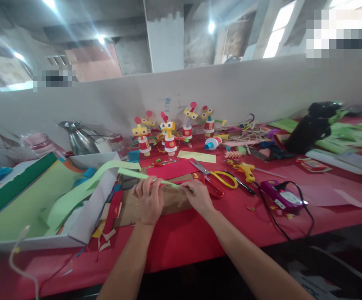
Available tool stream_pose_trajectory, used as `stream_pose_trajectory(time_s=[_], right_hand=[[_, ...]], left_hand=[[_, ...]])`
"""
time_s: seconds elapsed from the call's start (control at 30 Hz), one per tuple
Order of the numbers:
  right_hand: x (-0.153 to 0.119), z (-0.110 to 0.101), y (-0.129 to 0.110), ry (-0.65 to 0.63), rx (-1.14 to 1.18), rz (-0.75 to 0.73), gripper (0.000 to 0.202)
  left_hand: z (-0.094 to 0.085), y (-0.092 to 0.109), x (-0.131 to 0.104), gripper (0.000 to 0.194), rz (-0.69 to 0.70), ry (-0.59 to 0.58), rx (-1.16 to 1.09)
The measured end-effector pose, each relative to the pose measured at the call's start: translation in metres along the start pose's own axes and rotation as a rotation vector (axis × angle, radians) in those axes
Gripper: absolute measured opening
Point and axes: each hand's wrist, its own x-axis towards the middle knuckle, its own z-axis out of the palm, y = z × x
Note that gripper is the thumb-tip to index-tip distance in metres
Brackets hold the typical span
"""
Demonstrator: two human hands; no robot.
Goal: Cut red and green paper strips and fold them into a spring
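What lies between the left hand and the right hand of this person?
In the head view, part of the light-green paper strip stretches between the left hand and the right hand, with brown cardboard beneath.

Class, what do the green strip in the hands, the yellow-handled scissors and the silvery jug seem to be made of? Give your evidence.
Green strip: probably matte paper or thin card; it looks thin, flat and evenly coloured.
Scissors: grey blades, likely metal; the solid yellow handles look like plastic.
Jug: apparently polished metal, given its silvery surface and bright reflections.
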Motion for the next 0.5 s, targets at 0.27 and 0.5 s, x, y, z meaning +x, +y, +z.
stream_pose_trajectory(time_s=[0.27, 0.5], right_hand=[[-0.005, 0.014, -0.010, -0.023, 0.264, 0.067, 0.016], [-0.008, 0.015, -0.018, -0.106, 0.134, 0.056, 0.018]], left_hand=[[0.024, 0.006, -0.001, 0.021, -0.644, -0.389, -1.031], [0.024, -0.008, 0.006, 0.024, -1.135, -0.080, -1.505]])
